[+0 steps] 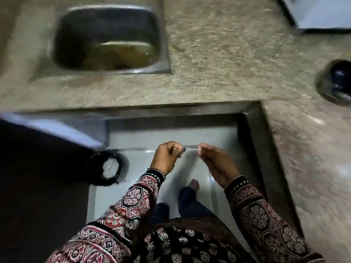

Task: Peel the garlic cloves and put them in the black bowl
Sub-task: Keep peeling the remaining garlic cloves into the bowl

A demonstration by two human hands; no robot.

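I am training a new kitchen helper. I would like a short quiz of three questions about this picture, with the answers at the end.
1. True or false: the black bowl stands on the counter, to the person's right.
2. Choose one: the left hand and the right hand are held
A) inside the bowl
B) above the floor, in front of the body
C) flat on the counter
3. Fill the gap: the bin with the black liner stands on the floor at the person's ____ side.

Key: 1 true; 2 B; 3 left.
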